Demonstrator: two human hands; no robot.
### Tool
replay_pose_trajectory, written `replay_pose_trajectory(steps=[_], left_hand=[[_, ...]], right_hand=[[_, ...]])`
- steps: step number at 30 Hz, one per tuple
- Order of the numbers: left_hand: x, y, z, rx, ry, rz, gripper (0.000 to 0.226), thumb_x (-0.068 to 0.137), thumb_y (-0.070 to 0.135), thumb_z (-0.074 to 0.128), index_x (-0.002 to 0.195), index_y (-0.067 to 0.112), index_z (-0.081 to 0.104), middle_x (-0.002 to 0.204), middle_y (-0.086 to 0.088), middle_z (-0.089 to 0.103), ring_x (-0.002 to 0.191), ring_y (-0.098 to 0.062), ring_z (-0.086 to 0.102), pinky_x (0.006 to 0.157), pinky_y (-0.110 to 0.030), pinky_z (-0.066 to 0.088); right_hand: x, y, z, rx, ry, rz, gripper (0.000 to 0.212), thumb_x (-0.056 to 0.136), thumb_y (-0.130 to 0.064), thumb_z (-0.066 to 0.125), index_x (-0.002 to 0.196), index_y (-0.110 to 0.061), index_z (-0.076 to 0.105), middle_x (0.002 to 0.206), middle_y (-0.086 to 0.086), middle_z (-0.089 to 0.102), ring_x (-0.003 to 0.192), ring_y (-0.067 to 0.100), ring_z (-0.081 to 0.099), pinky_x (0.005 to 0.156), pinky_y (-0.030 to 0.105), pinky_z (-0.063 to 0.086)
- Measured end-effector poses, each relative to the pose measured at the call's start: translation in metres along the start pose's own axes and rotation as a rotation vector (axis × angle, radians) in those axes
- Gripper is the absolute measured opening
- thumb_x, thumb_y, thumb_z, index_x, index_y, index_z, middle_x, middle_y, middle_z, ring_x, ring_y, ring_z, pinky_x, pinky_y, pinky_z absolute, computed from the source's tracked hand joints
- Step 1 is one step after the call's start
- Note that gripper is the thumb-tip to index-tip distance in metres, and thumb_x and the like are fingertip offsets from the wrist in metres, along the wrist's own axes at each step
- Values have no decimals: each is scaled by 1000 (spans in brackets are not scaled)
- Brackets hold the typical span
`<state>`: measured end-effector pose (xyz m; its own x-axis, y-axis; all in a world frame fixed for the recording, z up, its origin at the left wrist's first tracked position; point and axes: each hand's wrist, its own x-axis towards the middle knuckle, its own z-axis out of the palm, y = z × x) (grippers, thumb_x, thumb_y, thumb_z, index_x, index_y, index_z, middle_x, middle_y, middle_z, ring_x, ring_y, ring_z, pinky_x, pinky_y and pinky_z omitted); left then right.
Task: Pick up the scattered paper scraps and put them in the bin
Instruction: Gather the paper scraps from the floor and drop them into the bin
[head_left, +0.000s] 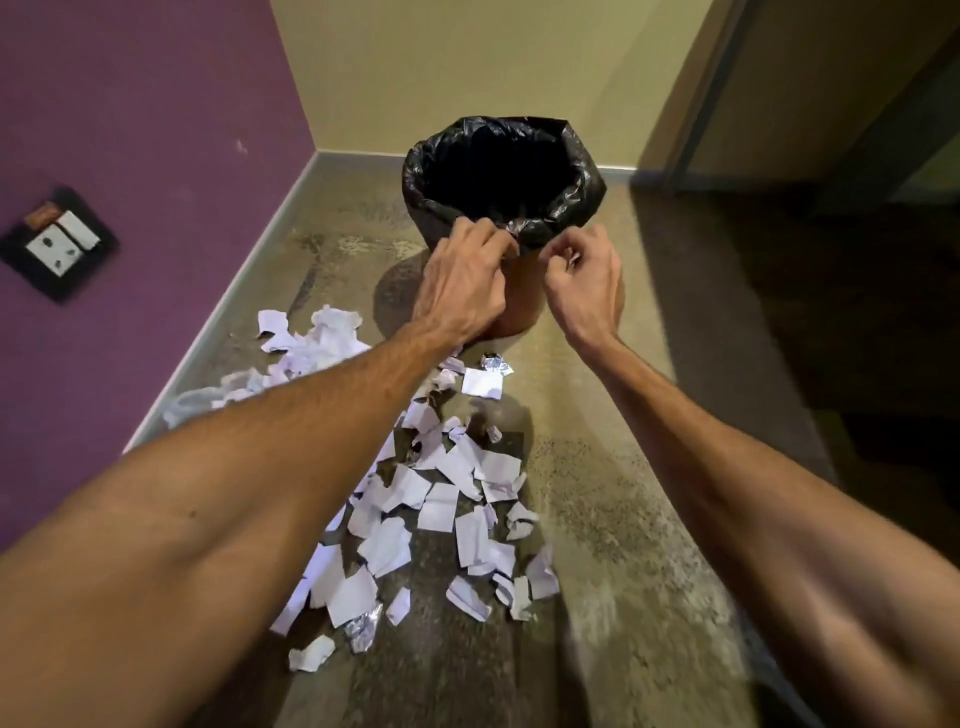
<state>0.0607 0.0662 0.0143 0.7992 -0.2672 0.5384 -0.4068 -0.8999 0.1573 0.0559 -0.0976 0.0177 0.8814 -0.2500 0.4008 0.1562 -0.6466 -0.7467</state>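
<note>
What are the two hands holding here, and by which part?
Both the left hand and right hand pinch the near rim of the black plastic bin liner with their fingers; no white paper scraps held.

dim warm light, dark right side, wide-angle warp

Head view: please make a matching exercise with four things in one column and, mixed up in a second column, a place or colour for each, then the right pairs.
Things:
1. bin liner
2. paper scraps
3. socket plate
4. left hand

Places or colours:
A. on the purple wall
B. black, folded over the bin's rim
C. at the bin's near rim, on the liner
D. white, scattered on the floor

Pairs: 1-B, 2-D, 3-A, 4-C
</note>
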Motion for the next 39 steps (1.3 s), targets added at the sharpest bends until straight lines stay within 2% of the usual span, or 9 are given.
replay_pose_trajectory(steps=[2,6,8,12,15,18,24,30,39], left_hand=[[-37,6,3,0,-63,-34,30,86,11,58,113,20,66,112,-2,61,107,-27,54,82,-43,52],[-119,17,9,-73,-300,-147,30,87,13,59,114,20,69,116,-4,65,112,-30,58,83,-48,55],[-158,21,12,-128,-519,-208,34,88,22,60,121,25,68,130,-3,64,123,-29,59,89,-47,57],[-226,26,20,-114,-839,-153,64,87,49,64,146,28,54,144,-5,56,134,-30,53,100,-47,54],[-260,31,25,-63,-991,-92,98,82,68,72,163,29,31,158,-6,42,142,-31,45,108,-50,50],[-283,33,32,-36,-1096,-49,130,69,80,79,168,36,8,171,-7,21,149,-36,40,114,-55,47],[-306,52,43,11,-1049,-162,134,68,68,90,166,46,2,175,-4,9,153,-40,31,117,-57,42],[-298,51,50,-76,-946,-270,86,79,58,85,149,38,39,155,-5,35,132,-34,54,103,-52,55],[-292,43,41,-152,-752,-314,35,103,25,58,138,25,63,123,-5,67,109,-27,66,93,-42,57]], right_hand=[[-30,19,0,-27,-175,71,18,86,-17,57,87,-22,74,96,-4,67,89,16,63,71,31,48],[-86,60,1,-167,-912,202,22,91,-19,66,113,-22,70,88,10,68,67,22,62,59,46,62],[-114,62,-8,-274,-1175,251,54,89,-32,83,135,-19,57,102,8,65,69,19,61,53,37,60],[-174,67,-14,-542,-1337,143,122,67,-48,98,162,-22,25,156,11,44,127,34,61,82,41,58],[-212,81,-12,-676,-1417,97,154,56,-59,100,169,-30,-2,176,14,12,134,43,59,81,44,63],[-237,96,-15,-756,-1356,-40,161,48,-73,95,169,-34,-5,177,11,-12,146,46,47,112,53,51],[-256,111,-13,-593,-1180,4,155,50,-68,96,169,-22,8,173,13,1,150,43,40,121,47,40],[-257,111,2,-432,-1071,88,97,66,-56,95,142,-20,47,140,12,33,115,30,54,99,40,51],[-258,112,24,-377,-1052,-32,50,91,-48,76,136,-28,69,128,8,51,115,28,59,82,30,42]])
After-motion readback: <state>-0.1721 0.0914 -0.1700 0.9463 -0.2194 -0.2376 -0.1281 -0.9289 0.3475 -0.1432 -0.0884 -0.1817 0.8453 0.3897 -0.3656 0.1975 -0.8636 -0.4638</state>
